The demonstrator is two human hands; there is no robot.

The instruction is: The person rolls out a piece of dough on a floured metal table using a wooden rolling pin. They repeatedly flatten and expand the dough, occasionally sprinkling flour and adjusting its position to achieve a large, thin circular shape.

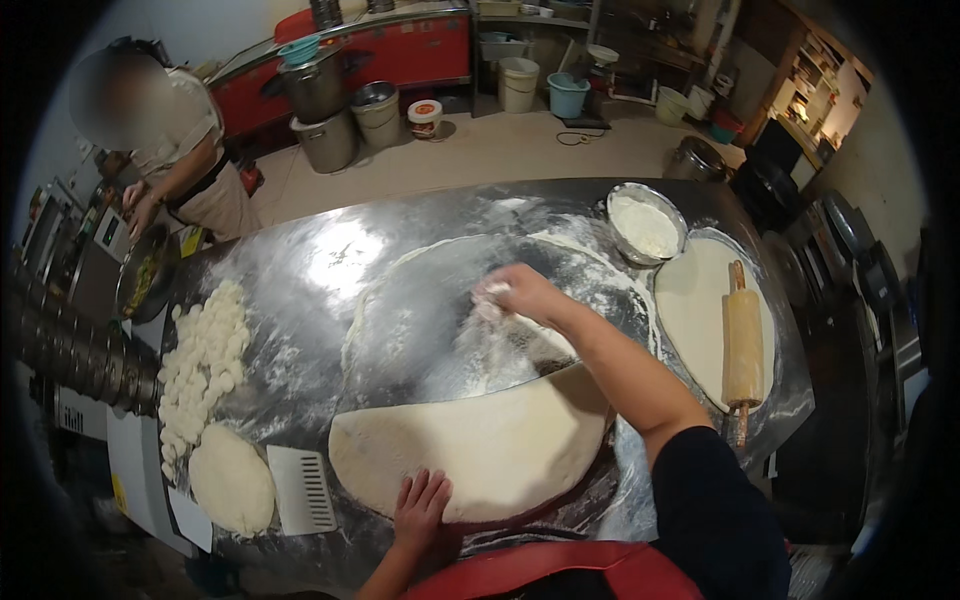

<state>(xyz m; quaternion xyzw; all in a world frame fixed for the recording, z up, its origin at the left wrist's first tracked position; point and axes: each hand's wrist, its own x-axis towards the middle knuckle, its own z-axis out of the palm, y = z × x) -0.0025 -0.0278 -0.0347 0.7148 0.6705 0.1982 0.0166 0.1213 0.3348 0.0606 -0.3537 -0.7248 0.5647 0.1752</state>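
Observation:
A large dough sheet (480,442), folded to a half-round, lies on the floured metal table (300,255) in front of me. My left hand (421,504) rests flat on its near left edge, holding nothing. Beyond the fold, my right hand (517,294) hovers over the table with curled fingers, blurred by motion. White flour (487,352) shows at its fingers and falls in a haze onto the metal. A curved line of flour rings this area. To the right of that, a metal bowl of flour (645,223) stands near the far edge.
At right, a wooden rolling pin (742,345) lies on another dough sheet (690,300). Small dough pieces (206,360), a dough slab (232,480) and a slotted scraper (301,489) lie at left. A co-worker (180,150) stands beyond the far left corner, by a pan (146,274).

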